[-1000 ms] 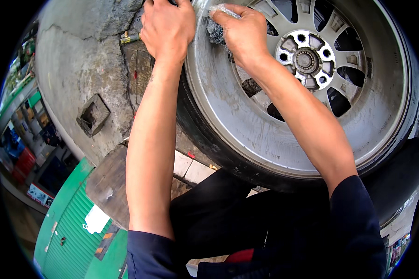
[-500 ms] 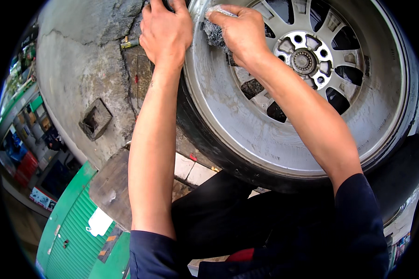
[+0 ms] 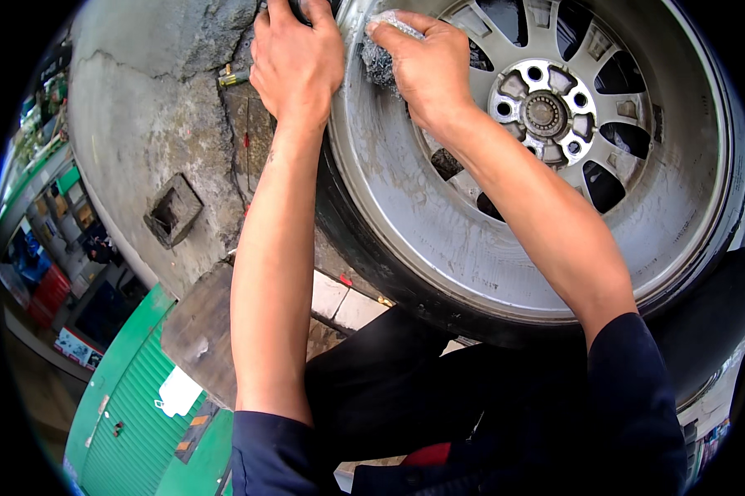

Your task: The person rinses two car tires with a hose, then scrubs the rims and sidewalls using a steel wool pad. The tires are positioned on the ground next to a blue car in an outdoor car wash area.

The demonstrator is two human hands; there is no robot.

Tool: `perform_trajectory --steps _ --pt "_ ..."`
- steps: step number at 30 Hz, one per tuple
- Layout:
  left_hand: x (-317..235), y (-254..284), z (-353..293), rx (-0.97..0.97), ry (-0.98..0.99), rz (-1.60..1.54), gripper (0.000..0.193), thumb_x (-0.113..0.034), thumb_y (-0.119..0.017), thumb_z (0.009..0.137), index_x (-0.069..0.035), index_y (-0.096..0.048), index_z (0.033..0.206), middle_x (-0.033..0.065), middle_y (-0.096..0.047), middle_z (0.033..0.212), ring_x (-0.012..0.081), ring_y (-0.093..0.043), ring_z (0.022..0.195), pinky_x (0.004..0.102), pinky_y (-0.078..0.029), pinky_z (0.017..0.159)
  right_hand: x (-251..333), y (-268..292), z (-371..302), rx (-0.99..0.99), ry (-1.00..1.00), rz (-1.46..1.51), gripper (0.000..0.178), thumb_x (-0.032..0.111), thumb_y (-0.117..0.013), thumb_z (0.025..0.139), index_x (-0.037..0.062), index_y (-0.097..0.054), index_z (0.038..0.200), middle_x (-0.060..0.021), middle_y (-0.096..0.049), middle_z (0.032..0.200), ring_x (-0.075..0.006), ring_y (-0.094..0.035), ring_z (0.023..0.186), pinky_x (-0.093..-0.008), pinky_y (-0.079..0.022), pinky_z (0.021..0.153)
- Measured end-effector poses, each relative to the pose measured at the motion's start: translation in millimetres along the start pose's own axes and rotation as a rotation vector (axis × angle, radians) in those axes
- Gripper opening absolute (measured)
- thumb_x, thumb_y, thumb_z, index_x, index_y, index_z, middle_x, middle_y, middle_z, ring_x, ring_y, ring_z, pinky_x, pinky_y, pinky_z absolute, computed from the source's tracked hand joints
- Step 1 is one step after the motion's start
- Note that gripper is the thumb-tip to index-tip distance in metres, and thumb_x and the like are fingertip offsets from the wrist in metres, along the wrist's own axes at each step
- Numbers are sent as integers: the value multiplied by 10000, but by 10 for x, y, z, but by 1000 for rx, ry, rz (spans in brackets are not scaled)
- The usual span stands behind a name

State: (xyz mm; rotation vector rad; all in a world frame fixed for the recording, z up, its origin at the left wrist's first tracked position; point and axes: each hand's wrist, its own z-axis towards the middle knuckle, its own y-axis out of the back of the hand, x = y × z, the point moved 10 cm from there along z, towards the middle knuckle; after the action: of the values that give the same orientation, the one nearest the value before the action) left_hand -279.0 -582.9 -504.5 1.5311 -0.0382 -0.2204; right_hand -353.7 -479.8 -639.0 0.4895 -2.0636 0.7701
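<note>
A silver alloy wheel (image 3: 471, 256) with a black tire (image 3: 364, 240) lies tilted in front of me, its spokes and hub (image 3: 544, 113) showing. My right hand (image 3: 432, 70) is closed on a grey steel-wool scourer (image 3: 379, 66), pressed to the inner side of the rim at the upper left. My left hand (image 3: 296, 66) grips the tire's left side near the top edge of the view. Its fingertips are partly cut off there, and a bit of black shows between thumb and fingers.
Cracked concrete (image 3: 133, 107) with a square hollow block (image 3: 173, 211) lies to the left. Below it are a worn wooden board (image 3: 203, 331) and a green ribbed shutter (image 3: 141, 413). A small yellowish object (image 3: 233, 78) lies beside my left wrist. My dark-clothed legs (image 3: 389, 380) are under the wheel.
The wheel and ground sit slightly farther right and lower in the view. My right hand and the scourer have shifted slightly outward along the rim; my left hand keeps its hold.
</note>
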Motion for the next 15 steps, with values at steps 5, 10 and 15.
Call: perform_trajectory --steps 5,10,15 --pt "-9 -35 40 -44 -64 49 543 -392 -410 1021 -89 -443 1471 214 -551 1375 407 -550 1224 484 -443 1019 -136 -76 -142 192 -120 -22 437 171 -795 791 -131 -692 1090 -194 -747 946 -167 -692 851 -291 -538 797" --pt "-14 -29 14 -62 -64 28 542 -396 -407 1022 -95 -448 1471 213 -557 1363 405 -550 1224 484 -445 1017 -211 -46 -378 160 -107 -139 451 190 -789 795 -129 -689 1097 -193 -733 855 -190 -676 775 -319 -542 744" --pt "1 -21 10 -33 -29 26 546 -404 -407 1020 -103 -447 1474 209 -545 1387 401 -540 1240 487 -438 1026 -146 -48 -200 165 -65 -110 445 212 -799 786 -104 -707 1085 -216 -738 914 -205 -692 843 -316 -536 812"
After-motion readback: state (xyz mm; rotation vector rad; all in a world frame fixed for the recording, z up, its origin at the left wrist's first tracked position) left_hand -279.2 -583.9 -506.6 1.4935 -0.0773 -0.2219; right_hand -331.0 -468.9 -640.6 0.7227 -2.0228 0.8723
